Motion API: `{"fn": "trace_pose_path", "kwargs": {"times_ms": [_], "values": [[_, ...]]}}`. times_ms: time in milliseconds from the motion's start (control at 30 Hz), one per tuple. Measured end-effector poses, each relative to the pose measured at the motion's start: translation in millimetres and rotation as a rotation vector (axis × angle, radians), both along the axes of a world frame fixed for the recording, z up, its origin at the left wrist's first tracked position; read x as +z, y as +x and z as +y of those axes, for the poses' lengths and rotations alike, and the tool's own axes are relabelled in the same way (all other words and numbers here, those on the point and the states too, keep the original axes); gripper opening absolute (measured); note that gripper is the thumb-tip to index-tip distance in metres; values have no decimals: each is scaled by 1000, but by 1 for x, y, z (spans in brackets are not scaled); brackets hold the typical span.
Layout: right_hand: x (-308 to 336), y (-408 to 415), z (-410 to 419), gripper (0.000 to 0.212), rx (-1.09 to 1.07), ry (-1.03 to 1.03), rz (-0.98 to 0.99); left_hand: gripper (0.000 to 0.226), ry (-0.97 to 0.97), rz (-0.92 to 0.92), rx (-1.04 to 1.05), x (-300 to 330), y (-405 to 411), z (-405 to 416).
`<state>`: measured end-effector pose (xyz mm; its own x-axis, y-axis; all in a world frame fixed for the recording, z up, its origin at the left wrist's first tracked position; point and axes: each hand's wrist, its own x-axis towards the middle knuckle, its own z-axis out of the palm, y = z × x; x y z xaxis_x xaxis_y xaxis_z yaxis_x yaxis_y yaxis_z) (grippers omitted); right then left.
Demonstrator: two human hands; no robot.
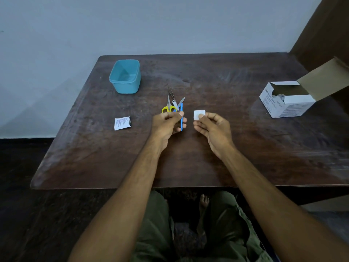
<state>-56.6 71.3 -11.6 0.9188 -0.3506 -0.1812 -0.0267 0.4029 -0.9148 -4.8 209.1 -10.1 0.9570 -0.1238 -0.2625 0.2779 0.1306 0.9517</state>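
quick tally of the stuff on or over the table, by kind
tub: 1
box: 1, contents not counted
wrapper: 1
pad: 1
tools: 4 (scissors, tweezers, clipper, blue tool)
total: 8

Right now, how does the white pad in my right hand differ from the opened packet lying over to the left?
The white pad is plain; the opened packet carries printed text. The pad is pinched in the right hand; the packet lies flat on the table, untouched. The packet's right edge looks torn; the pad's edges look clean. Both are small, pale and squarish.
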Motion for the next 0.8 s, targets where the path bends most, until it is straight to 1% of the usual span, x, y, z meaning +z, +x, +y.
{"fn": "trace_pose_path", "kwargs": {"times_ms": [67, 133, 233, 333, 400, 467, 567, 633, 733, 800], "values": [[-2, -2, -1, 3, -2, -30, -11, 4, -23, -7, -27, 1, -3, 2], [-3, -4, 0, 6, -13, -61, -26, 14, -20, -20, -35, 1, -6, 6], [-5, -5, 1, 9, -30, -125, -51, 14, 44, -98, -40, -1, -14, 10], [-7, -5, 5, 10, -44, -259, -68, 14, 114, -185, -42, -2, -20, 10], [-6, -3, 7, 11, -60, -408, -93, 14, 143, -213, -35, -3, -22, 9], [-3, 2, 8, 11, -92, -609, -142, 11, 170, -231, -18, -4, -23, 6], [6, 9, 6, 14, -116, -949, -272, 10, 194, -253, 11, -7, -25, 1], [9, 13, 5, 18, -73, -1128, -353, 11, 196, -265, 9, -8, -26, 0], [7, 11, 6, 24, 53, -1302, -383, 5, 187, -283, 6, -9, -25, 2], [4, 6, 7, 26, 85, -1373, -410, 1, 178, -296, 2, -9, -24, 4]]}}
